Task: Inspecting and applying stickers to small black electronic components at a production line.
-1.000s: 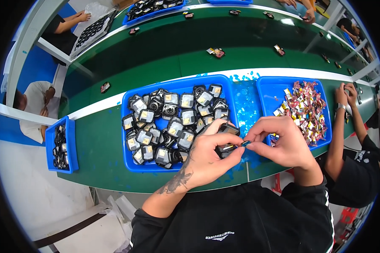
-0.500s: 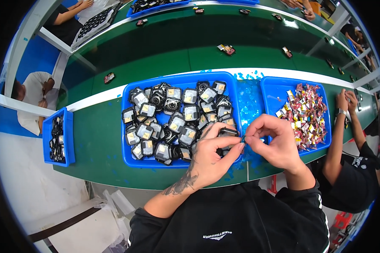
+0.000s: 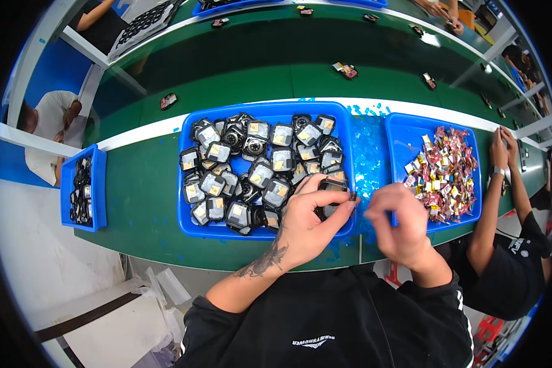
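My left hand (image 3: 310, 218) is closed around a black watch-like case (image 3: 333, 184) over the right side of a large blue tray (image 3: 193, 228). Between its thumb and index finger, a small dark tab (image 3: 352, 196) sticks out; whether it joins the case I cannot tell. Just to the right, my right hand (image 3: 402, 224) hangs apart from it with curled fingers smeared by motion. Anything in those fingers is hidden. Many similar watch-like cases (image 3: 260, 175), black with grey faces and pale squares, fill the large tray.
Blue film scraps (image 3: 369, 153) cover the strip between the trays. A second blue tray (image 3: 398, 132) holds a heap of small red, white and yellow parts (image 3: 444, 175). A smaller blue bin (image 3: 98, 211) stands left. Beyond the white ledge, parts lie on a green surface (image 3: 227, 86). A co-worker's forearms (image 3: 494, 196) are at right.
My right hand has drawn away to the right from my left fingertips. The bluish bit between the two hands no longer shows there. My left hand keeps its hold; the whole view has shifted slightly.
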A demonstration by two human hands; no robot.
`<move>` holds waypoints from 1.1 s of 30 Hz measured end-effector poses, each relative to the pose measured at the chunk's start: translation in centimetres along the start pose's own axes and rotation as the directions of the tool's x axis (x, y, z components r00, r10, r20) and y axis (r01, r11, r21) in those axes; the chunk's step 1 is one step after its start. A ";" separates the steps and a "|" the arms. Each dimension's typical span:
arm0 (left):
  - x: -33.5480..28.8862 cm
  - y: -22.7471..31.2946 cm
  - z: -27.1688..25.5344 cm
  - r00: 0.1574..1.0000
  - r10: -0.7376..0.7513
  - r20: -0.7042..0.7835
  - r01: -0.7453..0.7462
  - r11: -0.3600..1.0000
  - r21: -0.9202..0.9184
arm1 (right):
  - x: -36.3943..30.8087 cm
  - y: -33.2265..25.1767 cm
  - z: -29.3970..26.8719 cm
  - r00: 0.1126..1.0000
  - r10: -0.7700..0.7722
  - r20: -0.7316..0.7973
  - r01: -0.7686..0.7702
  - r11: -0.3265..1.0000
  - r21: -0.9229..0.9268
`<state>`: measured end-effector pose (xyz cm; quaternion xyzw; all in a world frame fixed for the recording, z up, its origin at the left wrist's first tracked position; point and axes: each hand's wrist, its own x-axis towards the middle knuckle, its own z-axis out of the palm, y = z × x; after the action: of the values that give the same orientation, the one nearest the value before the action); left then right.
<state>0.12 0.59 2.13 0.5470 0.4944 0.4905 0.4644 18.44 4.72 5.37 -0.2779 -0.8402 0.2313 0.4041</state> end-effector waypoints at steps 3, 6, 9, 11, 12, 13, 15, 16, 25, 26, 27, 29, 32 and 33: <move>0.5 0.1 0.1 1.000 0.012 0.016 -0.012 1.000 0.024 | -0.4 2.6 -0.4 0.960 0.279 0.030 -0.254 0.910 -0.327; 0.8 0.8 -0.1 0.993 -0.082 0.084 0.086 0.995 -0.051 | -0.1 2.5 -0.7 0.931 0.360 0.059 -0.339 0.913 -0.226; 0.4 0.6 -0.2 0.969 -0.173 0.179 0.201 0.968 -0.150 | 0.5 1.1 -0.7 0.937 0.324 0.133 -0.346 0.914 0.210; 0.8 0.7 -0.5 0.947 -0.173 0.272 0.227 0.956 -0.185 | 0.6 1.3 -0.3 0.922 0.344 0.181 -0.387 0.847 0.365; 0.8 0.6 -0.2 0.946 -0.160 0.281 0.217 0.958 -0.187 | 0.3 1.7 -0.3 0.941 0.292 0.168 -0.336 0.853 0.399; 0.5 0.3 -0.1 0.951 -0.181 0.252 0.247 0.932 -0.266 | 0.0 2.1 -0.1 0.934 0.323 0.152 -0.356 0.801 0.481; 0.7 0.5 -0.3 0.961 -0.146 0.236 0.223 0.914 -0.339 | -0.9 2.3 -0.2 0.908 0.407 0.097 -0.377 0.694 0.614; 0.9 0.5 0.0 0.985 -0.079 0.155 0.139 0.892 -0.430 | -1.4 2.1 -0.3 0.886 0.460 0.065 -0.380 0.639 0.669; 1.1 1.0 0.7 0.986 -0.157 -0.054 0.104 0.836 -0.538 | 1.2 -0.6 1.5 0.930 0.367 -0.013 -0.359 0.917 0.176; 1.0 1.3 0.8 0.980 -0.199 -0.025 0.149 0.808 -0.571 | 1.4 -0.6 1.9 0.943 0.328 -0.046 -0.321 0.939 0.120; 0.9 1.0 0.7 0.991 -0.130 0.025 0.123 0.833 -0.540 | 1.5 -0.6 2.1 0.939 0.335 -0.083 -0.328 0.941 0.089; 0.2 0.9 0.6 0.992 -0.122 0.039 0.123 0.825 -0.552 | 1.9 -1.1 2.2 0.925 0.371 -0.085 -0.367 0.928 0.063; -0.2 0.7 0.8 0.992 -0.115 0.045 0.120 0.816 -0.565 | 1.9 -1.4 2.2 0.908 0.412 -0.079 -0.409 0.911 0.047; -0.3 0.4 0.7 0.992 -0.108 0.058 0.122 0.816 -0.564 | 1.8 -1.5 2.3 0.908 0.413 -0.066 -0.409 0.910 0.059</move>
<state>0.85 0.25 2.45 0.3593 0.3532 0.5797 0.6405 15.27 4.41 6.01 -0.4482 -0.7413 0.3187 0.3847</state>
